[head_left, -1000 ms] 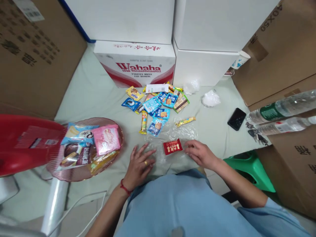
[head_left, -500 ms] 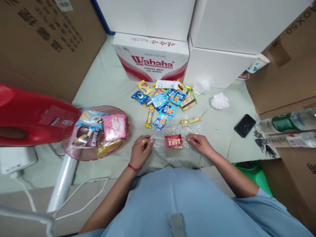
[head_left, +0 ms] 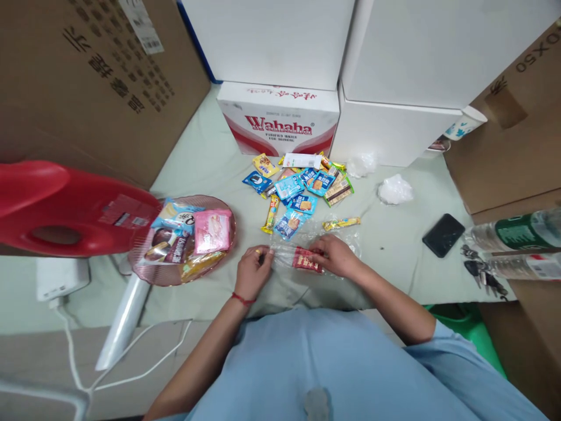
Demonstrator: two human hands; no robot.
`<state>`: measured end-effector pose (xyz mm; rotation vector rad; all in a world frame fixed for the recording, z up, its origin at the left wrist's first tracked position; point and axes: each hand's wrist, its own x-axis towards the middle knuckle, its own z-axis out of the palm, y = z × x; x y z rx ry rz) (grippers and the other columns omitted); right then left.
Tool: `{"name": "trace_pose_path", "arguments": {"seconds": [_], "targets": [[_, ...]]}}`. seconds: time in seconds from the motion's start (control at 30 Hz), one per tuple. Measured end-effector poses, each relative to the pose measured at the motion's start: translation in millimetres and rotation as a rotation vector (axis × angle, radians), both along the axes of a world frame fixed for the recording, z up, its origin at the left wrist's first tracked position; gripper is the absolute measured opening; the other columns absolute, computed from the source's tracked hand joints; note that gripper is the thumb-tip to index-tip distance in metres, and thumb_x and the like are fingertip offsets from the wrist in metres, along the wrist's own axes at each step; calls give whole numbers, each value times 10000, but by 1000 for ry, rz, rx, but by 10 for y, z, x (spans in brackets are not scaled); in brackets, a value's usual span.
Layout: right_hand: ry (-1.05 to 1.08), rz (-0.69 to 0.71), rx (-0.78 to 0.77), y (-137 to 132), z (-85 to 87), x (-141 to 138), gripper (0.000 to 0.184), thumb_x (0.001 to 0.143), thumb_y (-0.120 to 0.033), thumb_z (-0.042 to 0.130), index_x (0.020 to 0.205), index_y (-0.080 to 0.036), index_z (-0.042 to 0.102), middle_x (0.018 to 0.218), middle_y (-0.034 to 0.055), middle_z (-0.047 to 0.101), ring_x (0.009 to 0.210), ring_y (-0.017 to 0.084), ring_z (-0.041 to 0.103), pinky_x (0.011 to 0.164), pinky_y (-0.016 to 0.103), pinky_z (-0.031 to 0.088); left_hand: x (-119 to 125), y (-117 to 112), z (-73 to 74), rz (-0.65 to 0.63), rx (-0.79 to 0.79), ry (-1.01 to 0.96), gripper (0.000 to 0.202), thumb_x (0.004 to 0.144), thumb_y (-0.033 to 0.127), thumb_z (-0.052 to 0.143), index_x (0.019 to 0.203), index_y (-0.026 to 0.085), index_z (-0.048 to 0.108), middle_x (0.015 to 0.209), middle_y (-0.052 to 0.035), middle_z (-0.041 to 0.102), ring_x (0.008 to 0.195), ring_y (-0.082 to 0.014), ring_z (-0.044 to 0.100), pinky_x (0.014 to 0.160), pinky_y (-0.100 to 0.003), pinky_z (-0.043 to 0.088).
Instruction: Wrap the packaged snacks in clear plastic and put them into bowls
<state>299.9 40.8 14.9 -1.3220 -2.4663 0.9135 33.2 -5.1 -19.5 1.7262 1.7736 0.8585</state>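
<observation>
A sheet of clear plastic wrap [head_left: 284, 252] lies on the pale green cloth in front of me, with a small red snack packet [head_left: 305, 258] on it. My left hand [head_left: 253, 270] pinches the left edge of the plastic wrap, fingers closed. My right hand [head_left: 333, 255] rests over the right side of the red packet, fingers curled onto it and the wrap. Just beyond lies a pile of several blue, yellow and green snack packets [head_left: 302, 188].
A pink plate [head_left: 144, 271] heaped with snacks sits at left beside a red stool [head_left: 65, 207]. A Wahaha box [head_left: 279, 120], white boxes and brown cartons wall the back and sides. A black phone [head_left: 443, 235], keys and bottles [head_left: 512, 231] lie right. A roll of film [head_left: 125, 321] is lower left.
My left hand went from lying flat to pinching the wrap's left edge. My right hand moved left from the wrap's right edge onto the red packet. The view shifted.
</observation>
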Motion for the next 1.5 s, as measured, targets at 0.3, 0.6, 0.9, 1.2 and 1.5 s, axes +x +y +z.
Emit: {"name": "trace_pose_path", "arguments": {"seconds": [0.3,0.6,0.9,1.2,1.5], "targets": [[121,-148,-104,-158,-16,6,146,986,-279,677,1027,-193,788,919,62,699,872,191,634,782,286,426,296,-371,487,-274,648,419,305,922,142,611,1197,247,689,1092,-67,780,987,-209,678,866,-373,438],[-78,-108,-30,177,202,151,239,1034,-264,572,969,-187,788,922,76,737,893,207,615,803,302,411,585,-154,212,-590,419,550,337,969,117,548,1242,206,724,1232,-101,774,913,-218,670,737,-388,395],[-487,-124,78,748,167,26,526,901,-586,718,1225,-171,708,1264,183,646,1235,376,455,968,456,386,624,-224,184,-562,435,537,305,954,116,585,1208,198,731,1208,-102,774,936,-223,647,760,-386,397],[-277,98,65,752,127,-8,148,965,-307,655,1016,-176,703,1050,107,702,1066,260,570,932,346,370,628,-279,186,-560,416,505,330,950,114,575,1228,200,732,1226,-89,773,1007,-230,654,784,-392,419],[-358,38,-90,785,175,-64,195,833,-305,825,958,-186,732,809,51,704,929,250,607,765,291,354,644,-281,185,-576,377,486,352,953,104,543,1239,188,731,1241,-110,766,1042,-240,668,830,-403,436]]}}
